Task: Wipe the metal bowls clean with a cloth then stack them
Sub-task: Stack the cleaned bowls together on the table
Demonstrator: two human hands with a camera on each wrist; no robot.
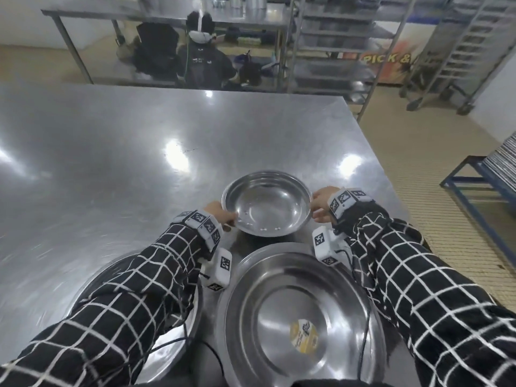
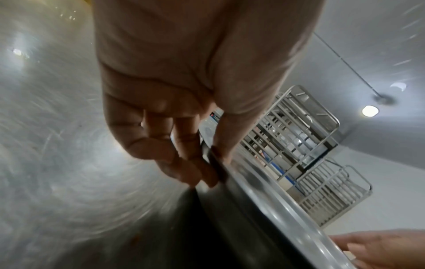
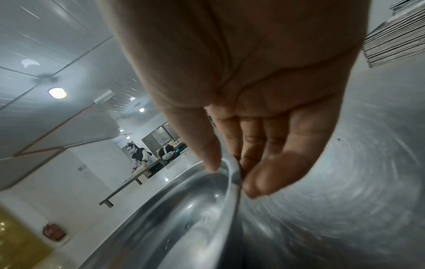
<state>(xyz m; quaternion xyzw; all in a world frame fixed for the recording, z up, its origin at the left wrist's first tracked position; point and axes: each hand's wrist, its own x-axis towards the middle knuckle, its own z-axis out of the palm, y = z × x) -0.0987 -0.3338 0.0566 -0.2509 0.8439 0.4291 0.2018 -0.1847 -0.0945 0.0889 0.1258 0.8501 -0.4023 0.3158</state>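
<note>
A small metal bowl (image 1: 266, 203) sits upright near the middle of the steel table (image 1: 97, 163), with a few drops inside. My left hand (image 1: 223, 216) pinches its left rim (image 2: 264, 191), thumb on top and fingers beneath. My right hand (image 1: 321, 203) pinches the right rim (image 3: 233, 174) the same way. A larger metal bowl (image 1: 300, 311) with a yellow sticker in its bottom stands nearer to me. Another large bowl (image 1: 178, 331) lies under my left forearm, mostly hidden. I see no cloth in any view.
The table's right edge (image 1: 396, 196) drops to a tiled floor. A blue frame with stacked trays (image 1: 497, 169) stands at the right. Wheeled racks (image 1: 452, 51) and a shelf table with a seated person (image 1: 201, 60) are beyond the far edge.
</note>
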